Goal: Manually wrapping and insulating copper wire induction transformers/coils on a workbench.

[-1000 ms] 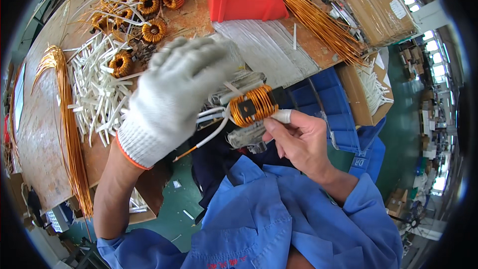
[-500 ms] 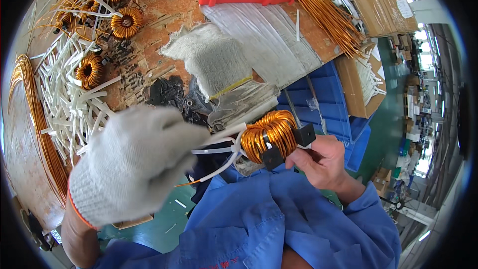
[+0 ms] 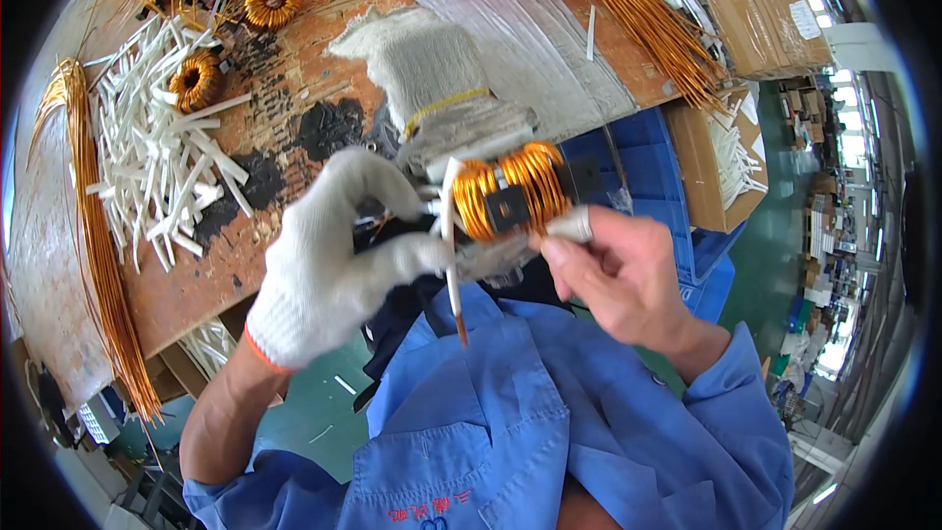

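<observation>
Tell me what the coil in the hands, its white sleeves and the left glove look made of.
Coil: copper-coloured wire, probably enamelled, glossy orange turns; a black block sits on its face, material unclear.
White sleeves: matte white tubing over the leads, likely plastic or fibre; bare copper-coloured tip shows below.
Glove on the left hand: white knit fabric, probably cotton, with an orange cuff edge.

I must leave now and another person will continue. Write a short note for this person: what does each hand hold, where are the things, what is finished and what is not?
Left hand, in a white knit glove: pinches a white sleeved wire lead with a bare copper tip that hangs down.
Right hand, bare: holds the copper-wound ring coil from below, in the air above the lap.
Bench: pile of white sleeve pieces, three more wound coils near it, long copper wire bundle on the left edge.
Done: the coil in hand is fully wound.
Left: judging by the grip, dressing of its leads seems unfinished.
</observation>
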Available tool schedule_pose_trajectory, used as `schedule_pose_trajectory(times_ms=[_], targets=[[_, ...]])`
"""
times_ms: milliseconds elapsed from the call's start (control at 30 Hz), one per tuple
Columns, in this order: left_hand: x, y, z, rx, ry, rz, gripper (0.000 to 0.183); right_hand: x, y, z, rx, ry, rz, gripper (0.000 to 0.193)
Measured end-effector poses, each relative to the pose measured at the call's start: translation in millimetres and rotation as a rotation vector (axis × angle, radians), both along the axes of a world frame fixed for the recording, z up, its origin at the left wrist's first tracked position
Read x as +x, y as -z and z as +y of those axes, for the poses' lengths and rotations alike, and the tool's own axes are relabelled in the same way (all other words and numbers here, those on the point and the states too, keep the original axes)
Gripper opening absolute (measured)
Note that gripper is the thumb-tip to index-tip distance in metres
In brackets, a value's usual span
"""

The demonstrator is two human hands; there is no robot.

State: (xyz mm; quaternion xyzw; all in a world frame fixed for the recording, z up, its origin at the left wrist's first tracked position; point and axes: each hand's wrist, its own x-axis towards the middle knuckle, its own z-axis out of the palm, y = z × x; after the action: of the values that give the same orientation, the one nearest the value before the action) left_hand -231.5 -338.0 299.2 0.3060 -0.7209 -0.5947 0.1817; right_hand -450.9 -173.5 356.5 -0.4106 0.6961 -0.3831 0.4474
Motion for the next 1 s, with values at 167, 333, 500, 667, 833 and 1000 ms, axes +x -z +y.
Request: schedule_pose_trajectory(times_ms=[167, 333, 500, 667, 833, 1000], targets=[[3.0, -9.1, 3.5, -0.215, 0.012, -0.123, 0.068, -22.8, 1.8, -10.5, 0.05, -0.057, -0.11, 0.02], [5.8, -20.4, -6.2, -0.08, 0.139, -0.2, 0.073, -28.7, 2.8, -12.5, 0.001, -0.11, -0.156, 0.025], [-1.8, -53.8, 0.0, 0.185, 0.283, -0.329, 0.062, -30.9, 1.0, -10.8, -0.003, -0.165, -0.093, 0.024], [-35.2, -69.2, 4.4, -0.516, 0.38, -0.508, 0.034, -38.7, -1.1, -4.0, -0.004, -0.142, -0.056, 0.023], [-22.1, -55.2, 41.4, -1.179, 0.155, -0.785, 0.015, -10.7, 5.4, -4.6, -0.08, -0.18, 0.08, 0.022], [-19.5, -0.3, 47.0, -1.0, -0.115, -0.594, 0.033, 11.4, 14.6, 12.3, -0.255, -0.087, 0.199, 0.023]])
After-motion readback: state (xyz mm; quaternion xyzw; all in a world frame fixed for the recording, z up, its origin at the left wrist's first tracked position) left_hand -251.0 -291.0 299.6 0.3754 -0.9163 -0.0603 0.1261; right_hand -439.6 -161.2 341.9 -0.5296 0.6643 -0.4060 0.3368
